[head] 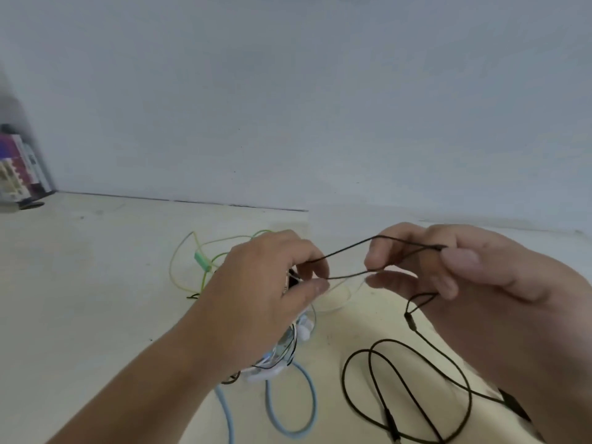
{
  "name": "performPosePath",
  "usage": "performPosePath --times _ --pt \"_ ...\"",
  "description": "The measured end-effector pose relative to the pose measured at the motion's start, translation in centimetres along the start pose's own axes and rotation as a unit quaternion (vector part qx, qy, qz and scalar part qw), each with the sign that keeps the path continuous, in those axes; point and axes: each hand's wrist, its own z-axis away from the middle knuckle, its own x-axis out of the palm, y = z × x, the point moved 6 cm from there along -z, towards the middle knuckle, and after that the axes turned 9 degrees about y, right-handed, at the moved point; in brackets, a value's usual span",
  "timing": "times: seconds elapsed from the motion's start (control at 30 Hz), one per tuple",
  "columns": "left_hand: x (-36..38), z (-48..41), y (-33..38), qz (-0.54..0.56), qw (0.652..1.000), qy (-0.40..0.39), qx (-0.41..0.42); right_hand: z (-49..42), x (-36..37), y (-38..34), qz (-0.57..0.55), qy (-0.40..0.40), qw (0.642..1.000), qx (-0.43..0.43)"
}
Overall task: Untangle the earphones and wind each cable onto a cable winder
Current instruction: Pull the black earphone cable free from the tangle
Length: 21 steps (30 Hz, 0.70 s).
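Above the pale table (96, 283), both hands — left hand (266, 283), right hand (448, 270) — pinch the black earphone cable (347, 248).

Plain indoor desk corner: pale tabletop (96, 283) against a bare white wall (288, 91), colourful boxes (16, 168) far left.

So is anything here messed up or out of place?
Only the tangle: under and around the left hand, the green cable, light blue cable and white cables lie tangled in a heap on the table. The black cable stretches across to the right hand, its rest looping loosely. No damage shows.
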Motion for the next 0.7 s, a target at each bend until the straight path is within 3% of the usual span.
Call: performPosePath --times 0.17,0.3,0.37,0.43,0.5,0.57,0.63,0.7 --pt "0.0 0.1 -0.5 0.01 0.999 -0.032 -0.03 -0.1 -0.2 0.2 -0.038 0.006 0.999 -0.007" --pt "-0.2 -0.1 -0.7 0.002 1.0 -0.006 -0.027 0.1 -0.8 -0.4 -0.021 0.049 0.999 -0.01" --pt "-0.6 -0.2 -0.7 0.003 0.999 0.023 -0.022 0.3 -1.3 -0.9 0.105 0.111 0.988 -0.004" --pt "-1.1 -0.2 -0.7 0.017 0.998 0.053 -0.021 0.5 -2.5 -0.7 0.365 0.164 0.916 0.035" --pt "-1.1 -0.2 -0.5 0.022 0.998 0.056 -0.017 0.8 -2.7 0.2 0.517 0.111 0.842 0.103" --pt "-0.6 -0.2 -0.3 0.002 0.999 0.032 -0.01 1.1 -2.6 1.3 0.569 0.03 0.805 0.165" --pt "0.1 -0.1 -0.2 -0.02 1.0 0.008 -0.009 0.8 -2.5 2.1 0.583 -0.005 0.793 0.175" --pt "0.5 -0.1 -0.1 -0.04 0.999 -0.004 -0.007 -0.1 -2.1 2.1 0.527 -0.006 0.842 0.116"
